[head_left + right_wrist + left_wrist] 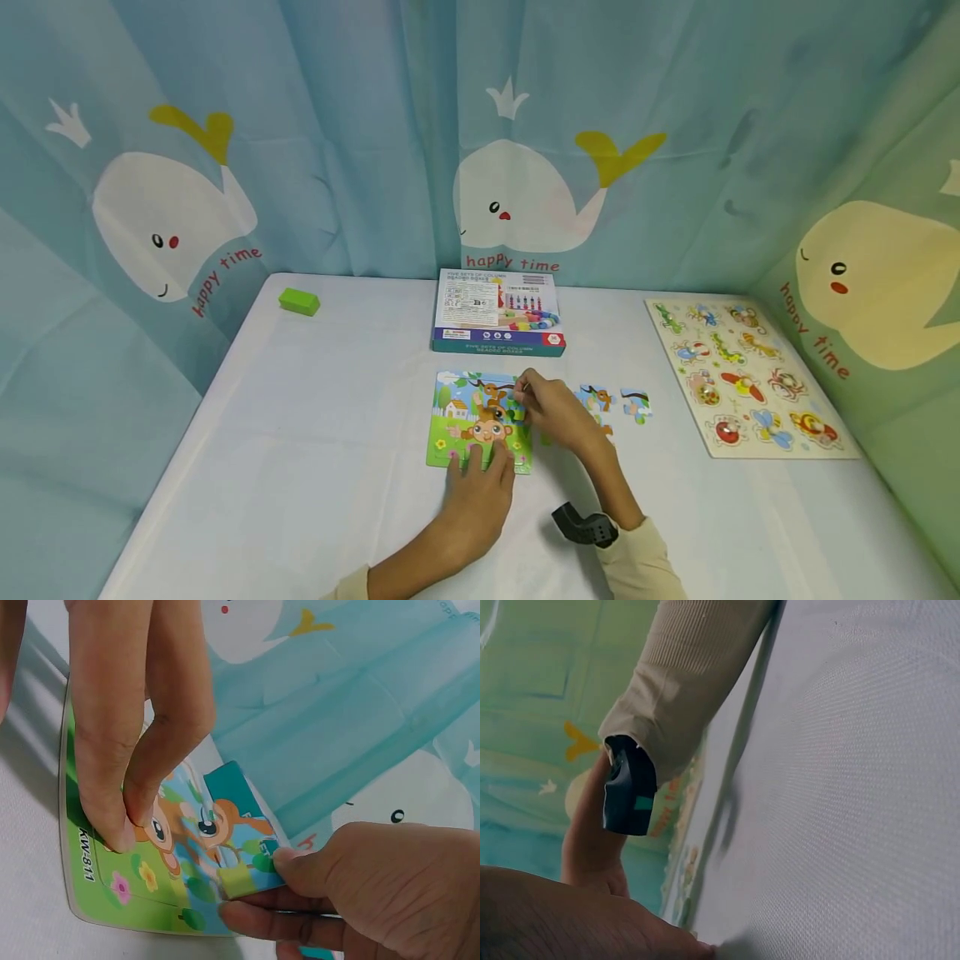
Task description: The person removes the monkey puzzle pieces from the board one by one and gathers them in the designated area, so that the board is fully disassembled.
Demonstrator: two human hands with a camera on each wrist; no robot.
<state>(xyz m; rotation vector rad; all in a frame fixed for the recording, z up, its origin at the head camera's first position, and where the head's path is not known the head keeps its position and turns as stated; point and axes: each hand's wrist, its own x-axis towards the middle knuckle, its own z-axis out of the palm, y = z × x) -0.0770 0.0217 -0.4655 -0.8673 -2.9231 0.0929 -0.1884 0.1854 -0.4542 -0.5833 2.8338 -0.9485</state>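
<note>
A monkey jigsaw puzzle board [442, 454] lies on the white table, its picture of a house and monkeys largely filled in. My left hand [474, 500] rests on the board's near edge; in the right wrist view its fingertips [112, 832] press on the picture beside the monkey's face. At the board's right side, my right hand [558, 412] pinches a puzzle piece [247, 879] between thumb and fingers, tilted up over the picture. Loose puzzle pieces [636, 404] lie to the right of the board, some partly hidden behind the right hand and forearm.
Behind the puzzle sits a beaded-boxes toy box [498, 317]. A wooden insect puzzle board [750, 379] lies at the right. One green block [299, 302] is at the far left corner. Whale-printed curtains [360, 167] hang around the table.
</note>
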